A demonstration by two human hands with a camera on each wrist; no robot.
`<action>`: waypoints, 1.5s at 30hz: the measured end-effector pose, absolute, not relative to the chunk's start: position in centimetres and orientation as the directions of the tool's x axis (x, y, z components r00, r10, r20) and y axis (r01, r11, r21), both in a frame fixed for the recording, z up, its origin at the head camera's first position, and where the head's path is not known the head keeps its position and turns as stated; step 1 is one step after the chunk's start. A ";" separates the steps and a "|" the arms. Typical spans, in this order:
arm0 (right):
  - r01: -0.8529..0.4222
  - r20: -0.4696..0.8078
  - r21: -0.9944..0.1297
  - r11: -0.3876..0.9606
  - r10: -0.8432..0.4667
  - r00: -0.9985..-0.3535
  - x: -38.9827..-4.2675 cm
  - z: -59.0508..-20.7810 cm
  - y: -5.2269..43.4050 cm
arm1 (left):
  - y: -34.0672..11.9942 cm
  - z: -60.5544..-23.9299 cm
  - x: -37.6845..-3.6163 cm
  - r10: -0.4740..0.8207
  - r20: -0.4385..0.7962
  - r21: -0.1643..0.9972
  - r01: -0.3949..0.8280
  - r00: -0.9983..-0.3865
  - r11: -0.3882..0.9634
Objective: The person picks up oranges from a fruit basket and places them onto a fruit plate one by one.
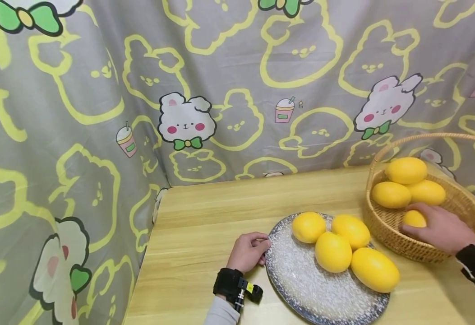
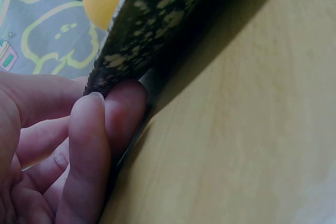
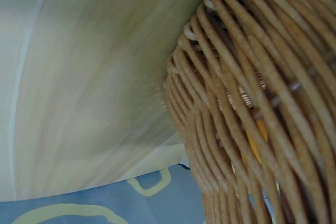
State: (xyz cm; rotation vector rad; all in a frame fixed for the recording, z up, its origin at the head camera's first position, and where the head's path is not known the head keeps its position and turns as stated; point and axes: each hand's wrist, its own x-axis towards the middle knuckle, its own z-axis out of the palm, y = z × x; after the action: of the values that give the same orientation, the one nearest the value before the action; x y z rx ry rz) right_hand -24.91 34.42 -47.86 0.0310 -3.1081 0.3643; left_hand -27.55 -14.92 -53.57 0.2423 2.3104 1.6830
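My left hand pinches the left rim of a round speckled grey plate with a dark blue edge. In the left wrist view, fingertips reach under the plate's dark, speckled underside. Several yellow lemons lie on the plate's upper and right part. On the right, my right hand reaches into a wicker basket, its thumb and fingers round a lemon. Behind it, three more lemons are piled in the basket. The right wrist view shows only the woven basket side, which hides that hand.
The basket's tall arched handle rises over its contents. Plate and basket stand close together on a light wooden table. A grey curtain with yellow outlines and rabbit faces hangs along the table's back and left sides.
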 end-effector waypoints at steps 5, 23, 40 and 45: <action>0.007 0.028 -0.251 0.968 0.014 -0.999 -24.3 -47.8 34.4 | -14.7 -53.6 -27.5 0.298 -0.127 0.945 -0.025 -0.946 0.326; -0.004 0.095 -0.220 0.976 0.017 -0.995 -24.3 -47.6 34.4 | -14.9 -53.6 -27.4 0.301 -0.120 0.951 -0.023 -0.946 0.308; 0.003 0.164 -0.216 0.976 0.039 -0.986 -24.4 -46.1 34.0 | -15.0 -53.4 -27.3 0.299 -0.105 0.951 -0.007 -0.948 0.311; -0.012 0.219 -0.235 0.972 0.041 -0.975 -24.4 -45.4 33.4 | -14.9 -53.4 -27.4 0.297 -0.111 0.950 -0.013 -0.948 0.311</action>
State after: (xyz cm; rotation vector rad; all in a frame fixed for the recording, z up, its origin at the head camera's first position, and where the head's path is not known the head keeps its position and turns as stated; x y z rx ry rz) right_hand -24.36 33.41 -45.45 -0.0214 -2.8969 0.3466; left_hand -27.36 -14.94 -53.41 0.2573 2.3153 1.6818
